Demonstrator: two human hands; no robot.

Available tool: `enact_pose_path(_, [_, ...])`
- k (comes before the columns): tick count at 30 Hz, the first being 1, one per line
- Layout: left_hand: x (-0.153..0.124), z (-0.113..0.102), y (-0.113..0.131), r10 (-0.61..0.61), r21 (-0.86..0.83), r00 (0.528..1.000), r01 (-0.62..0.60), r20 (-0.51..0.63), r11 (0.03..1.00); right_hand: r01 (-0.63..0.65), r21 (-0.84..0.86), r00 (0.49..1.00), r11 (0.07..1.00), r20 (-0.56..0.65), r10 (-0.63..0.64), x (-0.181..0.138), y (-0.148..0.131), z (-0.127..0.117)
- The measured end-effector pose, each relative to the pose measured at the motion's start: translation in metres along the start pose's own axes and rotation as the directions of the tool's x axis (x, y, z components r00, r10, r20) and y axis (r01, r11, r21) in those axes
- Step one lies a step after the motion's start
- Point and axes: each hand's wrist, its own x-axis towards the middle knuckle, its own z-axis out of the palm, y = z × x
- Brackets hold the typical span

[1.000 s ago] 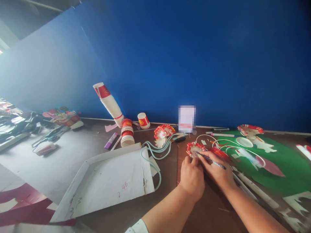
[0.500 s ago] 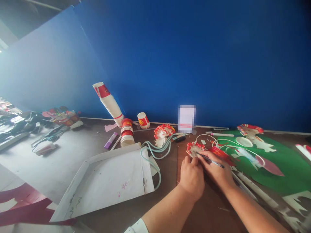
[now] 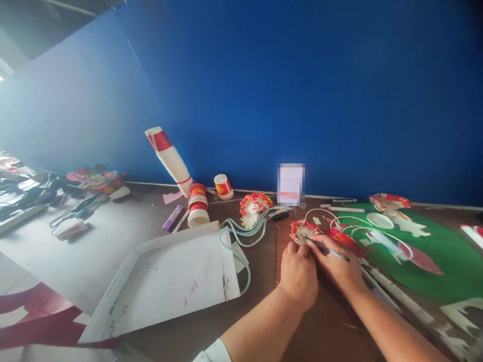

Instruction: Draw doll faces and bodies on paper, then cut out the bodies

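From here I log the cut cup (image 3: 301,230) just beyond the left hand (image 3: 300,276), grip unclear; right hand (image 3: 339,266) holds a pen (image 3: 332,250) slanting away leftward over it.

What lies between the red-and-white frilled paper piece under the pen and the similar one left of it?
In the head view: pale blue cable and a dark object, unclear what, then brown tabletop up to the frilled paper piece under the pen.

Left of the left hand (image 3: 298,275), a handwritten pink 2 (image 3: 184,301) can be read on the white tray (image 3: 154,296) beside unclear characters (image 3: 193,287).
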Motion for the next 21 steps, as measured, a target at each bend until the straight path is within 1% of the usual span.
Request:
enact_pose_path(6, [-0.001, -0.001, 0.000, 0.019, -0.004, 1.000, -0.019, -0.014, 1.000, 0.009, -0.001, 0.997, 1.000, -0.077, -0.009, -0.001, -0.002, -0.002])
enact_pose_path(11, [-0.003, 0.000, 0.000, -0.002, -0.026, 0.999, 0.001, -0.040, 1.000, 0.021, 0.020, 0.990, 1.000, -0.139, -0.019, -0.002, -0.005, -0.009])
enact_pose_path(17, [-0.005, 0.005, -0.005, 0.001, -0.050, 0.994, -0.006, -0.108, 0.999, 0.047, 0.052, 0.986, 0.998, -0.165, -0.038, -0.006, 0.000, -0.014])
enact_pose_path(21, [-0.004, 0.007, -0.009, 0.019, -0.050, 0.992, -0.025, -0.124, 0.998, 0.043, 0.056, 0.984, 0.998, -0.177, -0.032, -0.006, 0.002, -0.017])
